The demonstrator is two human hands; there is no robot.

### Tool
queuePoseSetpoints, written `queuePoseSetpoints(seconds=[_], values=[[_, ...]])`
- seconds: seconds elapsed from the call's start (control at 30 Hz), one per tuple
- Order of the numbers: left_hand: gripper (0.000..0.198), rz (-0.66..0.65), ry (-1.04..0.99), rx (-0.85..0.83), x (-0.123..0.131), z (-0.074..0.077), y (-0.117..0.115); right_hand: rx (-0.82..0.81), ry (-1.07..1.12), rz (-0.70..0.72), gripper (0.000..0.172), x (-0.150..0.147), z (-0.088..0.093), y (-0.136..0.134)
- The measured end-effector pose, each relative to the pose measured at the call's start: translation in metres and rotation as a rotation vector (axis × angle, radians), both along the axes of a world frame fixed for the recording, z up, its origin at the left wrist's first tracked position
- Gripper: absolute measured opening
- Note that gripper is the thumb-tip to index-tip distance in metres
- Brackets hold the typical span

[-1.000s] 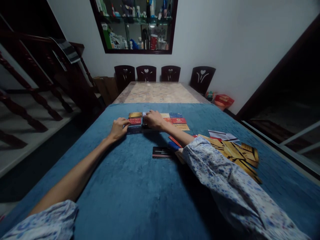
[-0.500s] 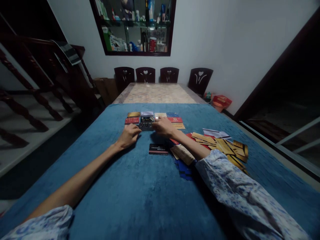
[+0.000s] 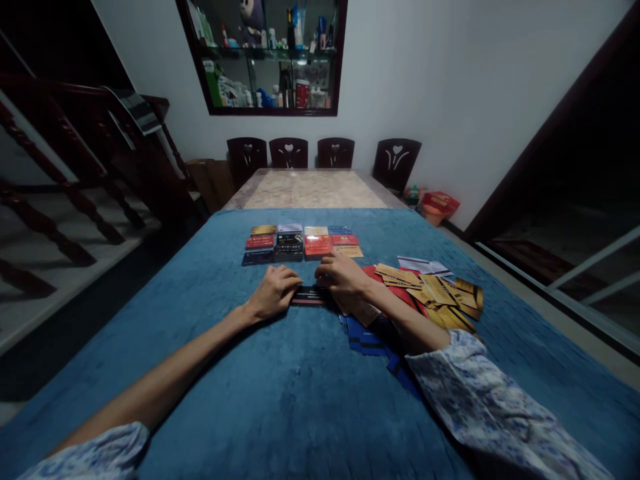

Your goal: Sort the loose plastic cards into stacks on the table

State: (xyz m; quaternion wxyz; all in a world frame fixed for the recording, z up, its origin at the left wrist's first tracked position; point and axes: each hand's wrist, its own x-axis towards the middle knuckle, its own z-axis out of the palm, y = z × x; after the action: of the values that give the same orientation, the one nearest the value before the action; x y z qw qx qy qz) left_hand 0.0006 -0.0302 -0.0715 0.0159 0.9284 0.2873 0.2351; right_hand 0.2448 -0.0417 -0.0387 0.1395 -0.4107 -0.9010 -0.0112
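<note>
A black card lies on the blue cloth between my two hands. My left hand rests curled on the cloth with its fingertips at the card's left end. My right hand is curled over the card's right end, fingertips on its edge. Just beyond the hands, a grid of red, gold, black and blue cards is laid out in neat rows. Under my right forearm lie loose blue cards, and to its right a heap of gold cards.
The cloth covers the near part of a long table; bare marble top shows beyond. Several dark chairs stand at the far end under a glass wall cabinet. A wooden stair rail runs at left. A red bag sits on the floor.
Both hands have drawn back from the card rows toward me and now sit at the two ends of the black card. A red card now fills a spot in the rows.
</note>
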Motion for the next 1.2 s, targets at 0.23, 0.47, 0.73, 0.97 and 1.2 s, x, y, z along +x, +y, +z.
queuePoseSetpoints(seconds=[0.23,0.47,0.73,0.97,1.2], values=[[0.023,-0.066,-0.014,-0.022,-0.006,0.003,-0.01,-0.087,-0.122,0.016,0.026,-0.002,0.006,-0.016],[0.035,-0.096,0.052,-0.034,-0.007,0.008,-0.012,-0.124,-0.195,0.047,0.047,-0.004,0.011,-0.022],[0.03,-0.11,0.033,-0.025,-0.005,0.008,-0.013,-0.105,-0.179,0.074,0.048,-0.002,0.004,-0.021],[0.035,-0.154,0.047,-0.04,-0.006,0.011,-0.012,-0.104,-0.135,0.112,0.044,-0.002,0.001,-0.019],[0.019,-0.12,-0.061,-0.053,-0.008,0.008,-0.011,-0.116,-0.016,0.163,0.029,-0.001,0.002,-0.017]])
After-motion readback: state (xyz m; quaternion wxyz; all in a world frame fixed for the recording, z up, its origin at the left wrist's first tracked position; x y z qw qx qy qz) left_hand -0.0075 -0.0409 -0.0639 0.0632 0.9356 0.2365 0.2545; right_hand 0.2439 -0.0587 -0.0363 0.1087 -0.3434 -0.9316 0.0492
